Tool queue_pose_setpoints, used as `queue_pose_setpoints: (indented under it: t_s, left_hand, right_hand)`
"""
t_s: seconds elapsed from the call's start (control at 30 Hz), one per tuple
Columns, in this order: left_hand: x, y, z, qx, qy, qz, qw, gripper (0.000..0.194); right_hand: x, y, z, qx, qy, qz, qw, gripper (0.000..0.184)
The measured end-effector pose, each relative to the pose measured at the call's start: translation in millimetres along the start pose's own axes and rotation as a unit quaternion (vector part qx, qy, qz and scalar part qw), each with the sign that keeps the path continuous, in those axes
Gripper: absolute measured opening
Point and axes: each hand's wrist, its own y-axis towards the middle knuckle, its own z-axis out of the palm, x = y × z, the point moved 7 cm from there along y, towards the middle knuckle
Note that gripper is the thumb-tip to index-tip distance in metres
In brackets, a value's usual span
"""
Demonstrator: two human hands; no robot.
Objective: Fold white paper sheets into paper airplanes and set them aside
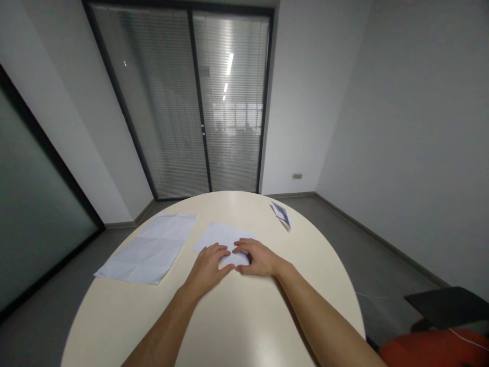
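A white sheet of paper [220,237] lies in the middle of the round cream table [237,316]. My left hand [208,267] rests flat on its near edge, fingers stretched forward and together. My right hand [256,257] lies beside it, fingers curled and pressing down on the same sheet, fingertips pointing left. The two hands almost touch over the paper's near corner, which they partly hide.
A larger creased white sheet [151,248] lies at the table's left. A small folded paper piece [281,214] sits near the far right edge. Glass doors with blinds [191,102] stand behind the table. A dark chair and an orange object [435,349] are at the lower right.
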Motion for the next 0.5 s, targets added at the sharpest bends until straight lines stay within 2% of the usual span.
queue_pose_setpoints:
  t_s: [0.23, 0.5]
  left_hand:
    - [1.1, 1.9, -1.2, -0.034, -0.004, 0.02, 0.999, 0.022]
    - [1.7, 0.4, -1.7, -0.026, 0.005, 0.019, 0.999, 0.029]
  right_hand:
    - [0.0, 0.0, 0.3, -0.011, 0.019, -0.012, 1.0, 0.052]
    - [3.9, 0.0, -4.3, -0.013, 0.047, -0.022, 0.999, 0.044]
